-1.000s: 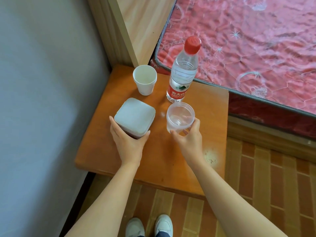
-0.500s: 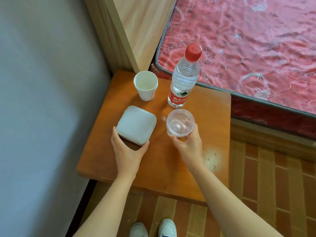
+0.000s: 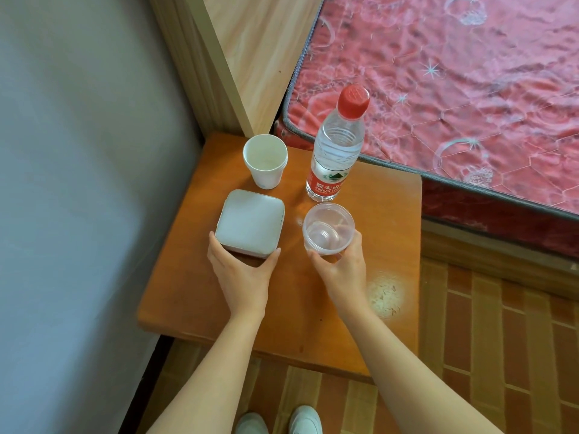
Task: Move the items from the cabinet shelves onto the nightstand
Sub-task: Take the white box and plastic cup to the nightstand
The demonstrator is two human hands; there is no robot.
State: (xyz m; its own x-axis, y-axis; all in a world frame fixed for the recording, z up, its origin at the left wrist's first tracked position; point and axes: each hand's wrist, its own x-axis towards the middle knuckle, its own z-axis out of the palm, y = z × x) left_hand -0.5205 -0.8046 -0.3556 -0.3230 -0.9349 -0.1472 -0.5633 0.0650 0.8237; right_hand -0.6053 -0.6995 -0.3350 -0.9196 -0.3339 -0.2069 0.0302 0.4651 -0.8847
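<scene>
On the orange wooden nightstand (image 3: 188, 296) stand a white square lidded box (image 3: 250, 222), a clear plastic jar (image 3: 328, 229), a white paper cup (image 3: 265, 160) and a water bottle (image 3: 337, 151) with a red cap. My left hand (image 3: 242, 272) grips the near side of the white box, thumb and fingers around its corners. My right hand (image 3: 343, 267) holds the clear jar from the near side. Both things sit on the nightstand top. The cup and the bottle stand behind them, untouched.
A grey wall (image 3: 78, 183) runs along the left. A wooden headboard (image 3: 250, 57) rises behind the nightstand. A red patterned mattress (image 3: 454, 89) lies to the right. Brick-pattern flooring (image 3: 501, 355) and my white shoes (image 3: 279, 421) show below.
The box and the jar have come down to rest on the nightstand top, with both hands still around them. The view has shifted slightly.
</scene>
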